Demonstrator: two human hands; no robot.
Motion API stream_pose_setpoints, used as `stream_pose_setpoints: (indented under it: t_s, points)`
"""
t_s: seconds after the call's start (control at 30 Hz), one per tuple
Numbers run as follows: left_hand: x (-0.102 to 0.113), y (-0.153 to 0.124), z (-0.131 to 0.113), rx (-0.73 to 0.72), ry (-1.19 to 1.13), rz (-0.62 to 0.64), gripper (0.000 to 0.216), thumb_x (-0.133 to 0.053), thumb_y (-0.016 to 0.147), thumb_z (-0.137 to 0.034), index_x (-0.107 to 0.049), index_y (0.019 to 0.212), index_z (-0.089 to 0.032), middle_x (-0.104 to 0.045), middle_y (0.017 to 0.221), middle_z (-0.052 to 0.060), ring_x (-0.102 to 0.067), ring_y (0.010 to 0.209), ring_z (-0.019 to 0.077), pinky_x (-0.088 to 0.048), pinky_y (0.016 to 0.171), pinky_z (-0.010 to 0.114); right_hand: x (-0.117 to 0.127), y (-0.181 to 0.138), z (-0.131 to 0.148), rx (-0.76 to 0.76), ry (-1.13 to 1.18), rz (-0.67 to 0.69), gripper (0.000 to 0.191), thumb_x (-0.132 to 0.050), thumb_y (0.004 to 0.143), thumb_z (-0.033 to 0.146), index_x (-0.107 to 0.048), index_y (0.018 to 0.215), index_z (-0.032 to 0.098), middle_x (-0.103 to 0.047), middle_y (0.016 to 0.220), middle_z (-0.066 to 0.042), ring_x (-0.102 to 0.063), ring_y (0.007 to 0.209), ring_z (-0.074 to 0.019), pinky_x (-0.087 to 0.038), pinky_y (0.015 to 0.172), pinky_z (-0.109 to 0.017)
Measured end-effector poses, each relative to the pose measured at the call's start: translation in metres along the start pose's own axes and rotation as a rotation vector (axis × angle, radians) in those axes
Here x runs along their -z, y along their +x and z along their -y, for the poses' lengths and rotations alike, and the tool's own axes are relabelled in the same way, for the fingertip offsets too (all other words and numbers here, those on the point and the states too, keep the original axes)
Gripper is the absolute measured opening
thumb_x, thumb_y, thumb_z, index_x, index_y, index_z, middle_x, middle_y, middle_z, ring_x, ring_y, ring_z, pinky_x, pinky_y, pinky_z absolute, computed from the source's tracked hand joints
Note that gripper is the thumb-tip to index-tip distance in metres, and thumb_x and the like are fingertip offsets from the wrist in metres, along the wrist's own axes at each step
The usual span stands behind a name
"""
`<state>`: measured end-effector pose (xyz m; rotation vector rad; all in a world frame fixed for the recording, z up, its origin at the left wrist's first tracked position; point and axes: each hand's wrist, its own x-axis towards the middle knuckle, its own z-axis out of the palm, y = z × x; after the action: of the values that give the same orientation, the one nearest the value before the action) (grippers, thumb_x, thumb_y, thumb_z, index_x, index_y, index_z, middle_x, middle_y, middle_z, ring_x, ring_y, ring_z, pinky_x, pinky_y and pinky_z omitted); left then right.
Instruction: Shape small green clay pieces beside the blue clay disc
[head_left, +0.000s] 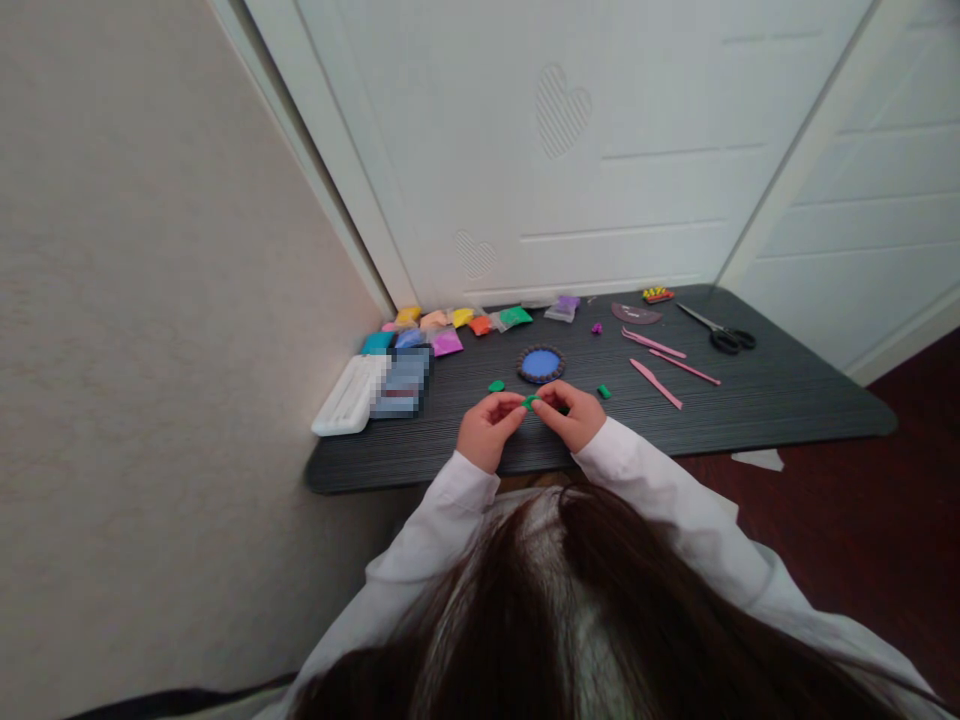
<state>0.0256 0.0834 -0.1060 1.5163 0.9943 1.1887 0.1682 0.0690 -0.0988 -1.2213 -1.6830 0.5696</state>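
My left hand (489, 425) and my right hand (574, 412) meet over the near part of a dark table (787, 400). Both pinch a small piece of green clay (530, 402) between their fingertips. Two more green clay bits lie on the table, one (496, 386) just beyond my left hand and one (604, 391) to the right of my right hand. A round blue disc with a dark rim (541, 364) rests a little farther back, between them.
Several coloured clay packets (450, 328) line the far left of the table. A white tray (349, 396) lies at the left edge. Pink modelling tools (660, 360), scissors (721, 332), a dark half-disc (636, 313) and a tiny purple bit (597, 327) lie to the right.
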Motion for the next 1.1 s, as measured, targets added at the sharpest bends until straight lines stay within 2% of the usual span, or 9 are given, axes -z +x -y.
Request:
stream_pose_setpoints:
  t_s: [0.7, 1.1]
  points:
    - [0.0003, -0.0003, 0.0015, -0.004, 0.014, 0.013, 0.024, -0.054, 0.062, -0.029, -0.055, 0.081, -0.016, -0.056, 0.065, 0.001, -0.052, 0.061, 0.0106, -0.042, 0.058, 0.024, -0.0007, -0.0006, 0.0004, -0.020, 0.018, 0.017, 0.019, -0.045, 0.069, 0.034, -0.051, 0.074, 0.017, -0.054, 0.063, 0.001, -0.049, 0.057, -0.0084, -0.040, 0.058, -0.021]
    - [0.0005, -0.0001, 0.0001, 0.002, 0.015, 0.020, 0.025, -0.056, 0.060, -0.028, -0.056, 0.082, -0.015, -0.057, 0.069, 0.002, -0.053, 0.066, 0.0116, -0.043, 0.062, 0.026, -0.0012, 0.0003, 0.0000, -0.015, 0.016, -0.025, 0.016, -0.046, 0.068, 0.032, -0.052, 0.073, 0.018, -0.055, 0.063, 0.001, -0.050, 0.058, -0.0091, -0.041, 0.059, -0.023]
